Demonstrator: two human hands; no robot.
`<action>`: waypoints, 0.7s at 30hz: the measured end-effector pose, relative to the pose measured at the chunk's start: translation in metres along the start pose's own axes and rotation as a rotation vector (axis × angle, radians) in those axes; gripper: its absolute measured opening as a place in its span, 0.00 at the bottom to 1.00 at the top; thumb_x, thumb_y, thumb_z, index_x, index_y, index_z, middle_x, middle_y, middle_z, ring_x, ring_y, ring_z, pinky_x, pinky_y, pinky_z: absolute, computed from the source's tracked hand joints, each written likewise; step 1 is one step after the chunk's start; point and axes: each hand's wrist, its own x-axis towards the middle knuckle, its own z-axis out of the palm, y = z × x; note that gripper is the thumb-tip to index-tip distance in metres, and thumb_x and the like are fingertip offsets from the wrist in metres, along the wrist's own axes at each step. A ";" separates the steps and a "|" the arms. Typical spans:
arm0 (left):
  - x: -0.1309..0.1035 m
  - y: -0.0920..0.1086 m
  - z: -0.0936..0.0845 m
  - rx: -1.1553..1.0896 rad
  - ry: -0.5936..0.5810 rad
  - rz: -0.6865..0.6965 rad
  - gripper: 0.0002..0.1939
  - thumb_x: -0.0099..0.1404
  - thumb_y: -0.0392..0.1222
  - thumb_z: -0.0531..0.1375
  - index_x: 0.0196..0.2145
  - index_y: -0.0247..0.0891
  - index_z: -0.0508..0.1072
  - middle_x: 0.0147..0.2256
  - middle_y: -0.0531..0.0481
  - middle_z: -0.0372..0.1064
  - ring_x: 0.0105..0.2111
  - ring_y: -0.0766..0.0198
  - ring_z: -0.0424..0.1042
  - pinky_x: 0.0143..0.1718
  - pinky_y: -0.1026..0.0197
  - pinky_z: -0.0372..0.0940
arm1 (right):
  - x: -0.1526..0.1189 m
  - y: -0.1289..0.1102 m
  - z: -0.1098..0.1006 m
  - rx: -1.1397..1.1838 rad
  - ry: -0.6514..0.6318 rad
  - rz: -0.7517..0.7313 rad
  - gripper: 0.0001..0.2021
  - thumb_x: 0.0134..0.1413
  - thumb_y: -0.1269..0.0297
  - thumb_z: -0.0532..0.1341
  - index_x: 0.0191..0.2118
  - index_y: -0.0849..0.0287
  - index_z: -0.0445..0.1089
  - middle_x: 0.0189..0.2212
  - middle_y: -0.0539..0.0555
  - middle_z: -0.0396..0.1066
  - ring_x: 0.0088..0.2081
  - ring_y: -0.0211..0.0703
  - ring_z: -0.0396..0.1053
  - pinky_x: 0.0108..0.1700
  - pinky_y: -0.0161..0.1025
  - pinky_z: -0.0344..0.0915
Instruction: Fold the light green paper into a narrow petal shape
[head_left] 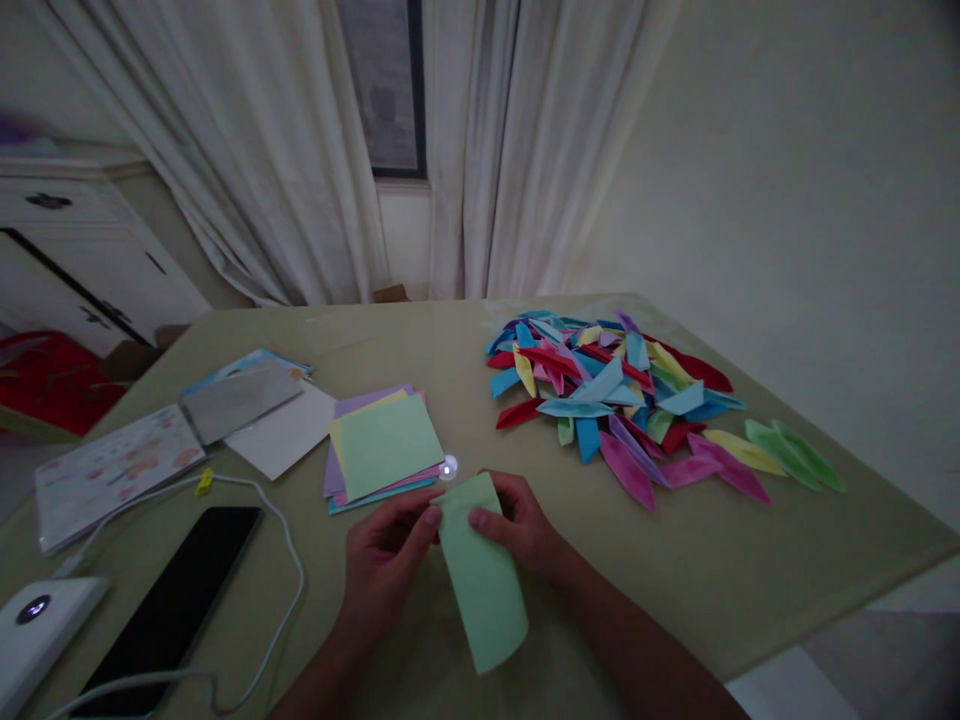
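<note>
A light green sheet of paper (484, 590), folded into a narrow rectangle, is held up between my two hands above the table's near side. My left hand (390, 550) pinches its upper left corner between thumb and fingers. My right hand (521, 525) grips the upper right edge, thumb on the front and fingers behind. Just beyond my left hand lies a stack of square coloured paper (386, 445), green on top, with yellow, purple, pink and blue edges showing. On the right is a heap of folded paper pieces (592, 380) in many colours.
The table (660, 580) carries a black phone (172, 600), a white power bank (45, 640) and a white cable (296, 590) at left. A patterned packet (116, 465) and a white sheet (289, 430) lie behind them. Curtains (300, 150) hang past the far edge.
</note>
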 end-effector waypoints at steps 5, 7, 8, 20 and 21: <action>0.000 0.001 0.001 0.019 -0.004 0.001 0.13 0.61 0.51 0.73 0.37 0.39 0.86 0.29 0.47 0.82 0.26 0.58 0.80 0.28 0.60 0.77 | 0.000 0.000 0.000 -0.023 0.005 -0.002 0.22 0.52 0.44 0.73 0.39 0.61 0.77 0.31 0.53 0.75 0.29 0.42 0.72 0.31 0.36 0.70; 0.001 0.000 0.000 0.015 -0.010 0.008 0.12 0.62 0.51 0.73 0.38 0.40 0.86 0.30 0.46 0.83 0.27 0.58 0.80 0.29 0.60 0.78 | 0.000 0.001 0.000 -0.024 0.005 0.000 0.22 0.52 0.44 0.73 0.39 0.61 0.77 0.31 0.53 0.75 0.29 0.42 0.72 0.32 0.36 0.70; 0.001 -0.001 0.000 0.010 -0.017 0.013 0.12 0.62 0.50 0.73 0.38 0.40 0.86 0.30 0.46 0.83 0.27 0.59 0.80 0.29 0.61 0.77 | 0.000 0.001 0.000 -0.022 0.004 0.000 0.22 0.52 0.45 0.73 0.40 0.61 0.77 0.31 0.53 0.75 0.29 0.41 0.72 0.32 0.36 0.70; 0.000 -0.003 0.000 0.006 0.019 -0.030 0.13 0.63 0.50 0.72 0.41 0.40 0.84 0.35 0.46 0.84 0.31 0.57 0.82 0.33 0.60 0.78 | 0.002 0.000 -0.001 -0.069 0.040 -0.036 0.23 0.59 0.41 0.67 0.35 0.61 0.75 0.27 0.50 0.68 0.26 0.36 0.61 0.28 0.33 0.59; 0.001 -0.003 0.001 0.020 0.026 -0.038 0.13 0.63 0.50 0.72 0.41 0.40 0.84 0.37 0.46 0.85 0.33 0.56 0.83 0.35 0.59 0.78 | 0.004 0.000 -0.001 -0.094 0.066 -0.038 0.23 0.60 0.41 0.66 0.34 0.61 0.75 0.26 0.49 0.66 0.26 0.36 0.59 0.28 0.34 0.57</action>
